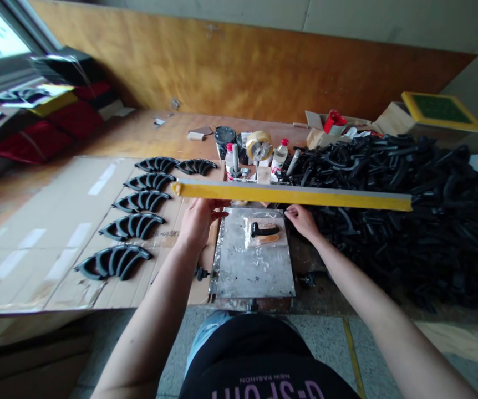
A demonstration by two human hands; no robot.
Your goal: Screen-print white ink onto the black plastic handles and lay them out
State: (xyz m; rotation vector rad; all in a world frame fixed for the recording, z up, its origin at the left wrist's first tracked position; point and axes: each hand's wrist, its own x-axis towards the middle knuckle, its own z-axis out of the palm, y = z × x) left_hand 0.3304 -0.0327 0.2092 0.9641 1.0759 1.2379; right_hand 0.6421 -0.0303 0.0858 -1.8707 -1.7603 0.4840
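Note:
A yellow-edged frame (pixel 293 195), seen edge-on, stretches above the grey metal plate (pixel 243 271). On the plate, a black curved handle-like part (pixel 265 229) sits in a small tan holder (pixel 269 239). My left hand (pixel 199 221) is just below the frame, by the plate's upper left corner, with its fingers stretched out and apart; the frame partly covers it. Beside the plate's upper right corner, my right hand (pixel 302 220) has its fingertips drawn together. Whether anything is between them is too small to make out.
Rows of black curved parts (pixel 131 227) lie on cardboard (pixel 56 221) to the left. A large heap of black parts (pixel 388 244) covers the right side. Behind the frame stand red-capped bottles (pixel 279 158), a tape roll (pixel 259 146) and a dark jar (pixel 224 141).

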